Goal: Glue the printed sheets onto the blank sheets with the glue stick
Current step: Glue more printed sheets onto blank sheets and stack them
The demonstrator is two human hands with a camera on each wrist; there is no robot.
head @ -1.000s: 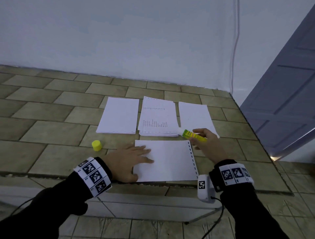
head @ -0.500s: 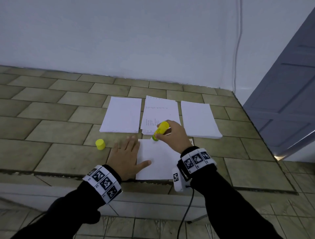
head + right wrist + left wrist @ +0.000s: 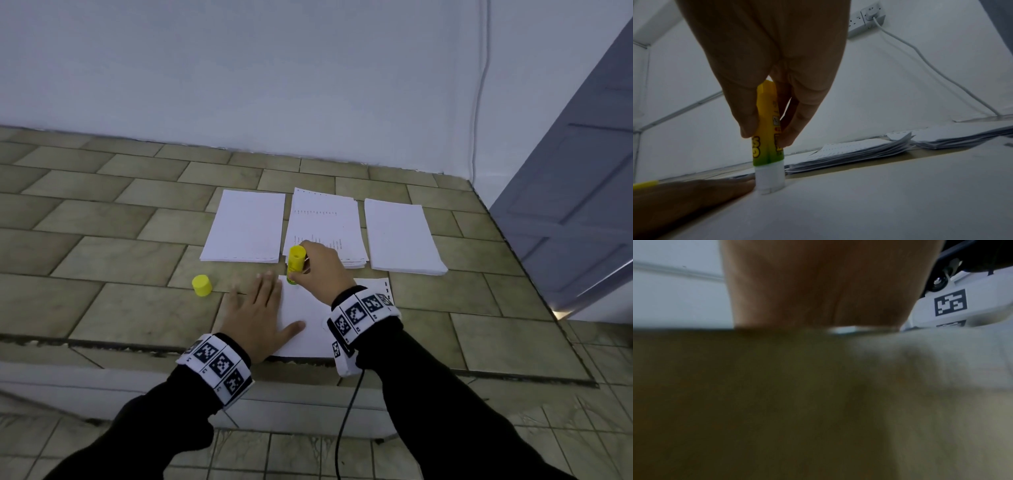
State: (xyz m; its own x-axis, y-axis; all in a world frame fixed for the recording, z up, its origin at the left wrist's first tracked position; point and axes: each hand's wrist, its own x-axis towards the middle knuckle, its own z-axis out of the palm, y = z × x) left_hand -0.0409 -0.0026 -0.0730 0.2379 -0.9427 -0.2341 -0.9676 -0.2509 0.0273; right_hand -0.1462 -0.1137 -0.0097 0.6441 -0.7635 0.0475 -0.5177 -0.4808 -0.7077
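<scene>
A white sheet (image 3: 308,329) lies face down at the near edge of the tiled ledge. My right hand (image 3: 317,270) grips the yellow glue stick (image 3: 295,263) upright, its white tip (image 3: 769,182) pressed on the sheet's far left corner. My left hand (image 3: 260,308) lies flat, fingers spread, on the sheet's left edge. Behind stand three piles: blank sheets (image 3: 246,231), printed sheets (image 3: 325,226) in the middle, and another white pile (image 3: 400,236) at the right. The left wrist view is blurred, showing only my palm (image 3: 818,285).
The yellow glue cap (image 3: 201,285) stands on the tiles left of my left hand. A white wall runs behind the ledge, with a cable (image 3: 479,102) down it and a socket (image 3: 867,17). A grey door (image 3: 575,192) is at the right. The ledge's front edge (image 3: 102,346) drops off near me.
My right hand has carried the glue stick from the sheet's right side across to its far left corner and stood it tip down on the paper. The left hand stays flat on the sheet.
</scene>
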